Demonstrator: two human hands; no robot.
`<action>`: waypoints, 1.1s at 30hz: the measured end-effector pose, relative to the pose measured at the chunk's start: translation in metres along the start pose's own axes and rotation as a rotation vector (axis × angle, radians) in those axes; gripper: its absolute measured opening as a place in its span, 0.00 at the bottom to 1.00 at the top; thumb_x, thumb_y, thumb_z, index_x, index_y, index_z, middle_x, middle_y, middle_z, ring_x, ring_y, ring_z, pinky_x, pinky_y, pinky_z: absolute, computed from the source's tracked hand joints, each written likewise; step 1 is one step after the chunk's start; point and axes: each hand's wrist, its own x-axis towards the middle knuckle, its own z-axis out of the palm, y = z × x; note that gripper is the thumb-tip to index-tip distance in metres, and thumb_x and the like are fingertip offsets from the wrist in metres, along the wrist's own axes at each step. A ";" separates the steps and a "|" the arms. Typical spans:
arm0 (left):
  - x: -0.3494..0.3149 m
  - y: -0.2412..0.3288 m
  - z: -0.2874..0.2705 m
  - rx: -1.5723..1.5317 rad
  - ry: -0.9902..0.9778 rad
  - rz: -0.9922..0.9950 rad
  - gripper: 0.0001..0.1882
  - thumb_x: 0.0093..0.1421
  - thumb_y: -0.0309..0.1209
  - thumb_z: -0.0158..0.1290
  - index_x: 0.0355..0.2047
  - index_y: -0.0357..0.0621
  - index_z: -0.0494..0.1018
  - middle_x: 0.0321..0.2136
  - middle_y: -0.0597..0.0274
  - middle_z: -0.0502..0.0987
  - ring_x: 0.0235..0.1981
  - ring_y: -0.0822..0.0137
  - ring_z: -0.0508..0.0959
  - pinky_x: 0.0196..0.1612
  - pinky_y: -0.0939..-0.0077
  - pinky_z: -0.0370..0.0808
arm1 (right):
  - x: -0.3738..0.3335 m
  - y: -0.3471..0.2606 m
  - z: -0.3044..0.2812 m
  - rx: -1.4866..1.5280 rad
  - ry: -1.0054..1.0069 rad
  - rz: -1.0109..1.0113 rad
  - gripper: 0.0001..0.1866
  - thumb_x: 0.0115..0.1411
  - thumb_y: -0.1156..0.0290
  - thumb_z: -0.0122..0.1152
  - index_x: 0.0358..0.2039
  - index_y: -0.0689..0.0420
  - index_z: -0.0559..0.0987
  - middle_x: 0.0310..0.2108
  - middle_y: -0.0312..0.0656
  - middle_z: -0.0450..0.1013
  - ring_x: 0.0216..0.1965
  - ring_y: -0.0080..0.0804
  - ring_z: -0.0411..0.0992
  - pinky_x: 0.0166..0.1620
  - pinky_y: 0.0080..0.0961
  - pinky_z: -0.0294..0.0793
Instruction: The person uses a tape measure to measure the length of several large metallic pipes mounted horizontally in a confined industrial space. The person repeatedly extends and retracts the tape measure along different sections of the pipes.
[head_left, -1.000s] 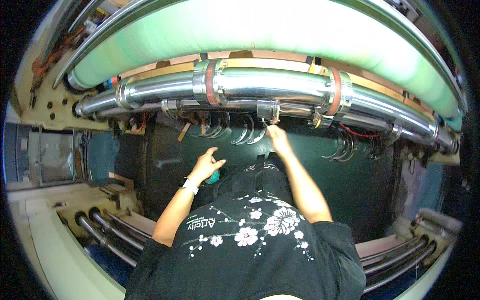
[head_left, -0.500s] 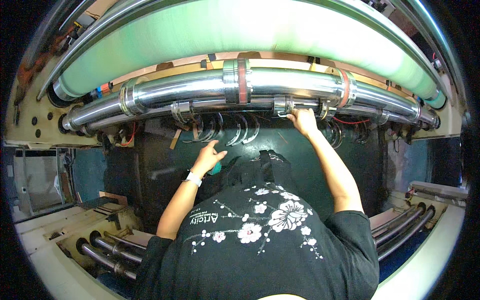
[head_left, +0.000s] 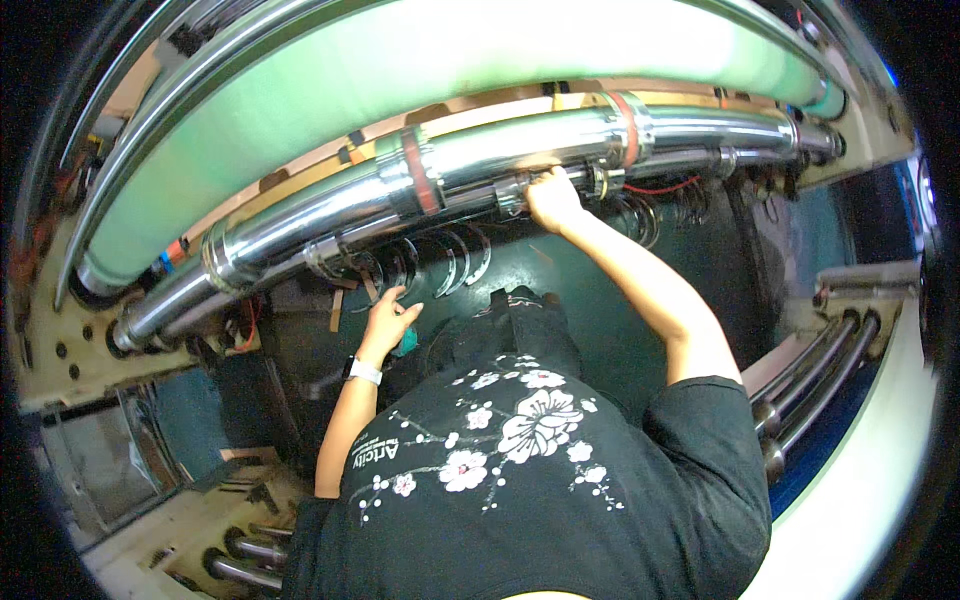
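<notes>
The right hand (head_left: 556, 200) reaches forward, curled at a silver metal collar (head_left: 509, 195), grip unclear. The left hand (head_left: 386, 322), thumb and forefinger spread, has a teal object (head_left: 405, 344) beside its palm, hold unclear.

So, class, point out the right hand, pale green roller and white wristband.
Right hand (head_left: 554, 201), head view: back of the hand.
Pale green roller (head_left: 430, 65), head view: curved side.
White wristband (head_left: 367, 371), head view: outer face.
</notes>
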 end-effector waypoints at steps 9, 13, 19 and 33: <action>-0.005 0.011 -0.018 0.189 -0.058 -0.031 0.29 0.46 0.41 0.56 0.45 0.36 0.65 0.20 0.59 0.70 0.23 0.68 0.71 0.28 0.76 0.67 | -0.018 -0.052 0.008 0.861 -0.016 0.061 0.15 0.57 0.57 0.44 0.27 0.56 0.69 0.22 0.50 0.69 0.28 0.50 0.69 0.31 0.40 0.67; -0.011 0.003 -0.019 0.178 -0.063 -0.034 0.28 0.46 0.42 0.56 0.43 0.36 0.67 0.17 0.60 0.69 0.21 0.67 0.71 0.26 0.75 0.67 | -0.006 -0.129 0.015 1.574 -0.112 0.389 0.12 0.59 0.64 0.40 0.30 0.60 0.65 0.17 0.48 0.67 0.16 0.36 0.66 0.22 0.32 0.64; -0.018 -0.009 -0.026 0.179 -0.041 -0.027 0.27 0.46 0.42 0.56 0.42 0.36 0.67 0.16 0.60 0.70 0.19 0.68 0.71 0.24 0.76 0.67 | 0.016 -0.153 -0.005 2.627 -0.174 0.629 0.08 0.59 0.69 0.39 0.27 0.58 0.64 0.12 0.30 0.53 0.10 0.17 0.48 0.15 0.19 0.52; -0.042 -0.028 -0.028 0.173 -0.045 -0.132 0.27 0.46 0.41 0.56 0.43 0.36 0.66 0.18 0.58 0.71 0.20 0.66 0.72 0.25 0.74 0.68 | 0.026 -0.170 0.004 3.019 -0.298 0.588 0.09 0.59 0.70 0.36 0.25 0.56 0.65 0.10 0.25 0.52 0.09 0.16 0.49 0.21 0.16 0.58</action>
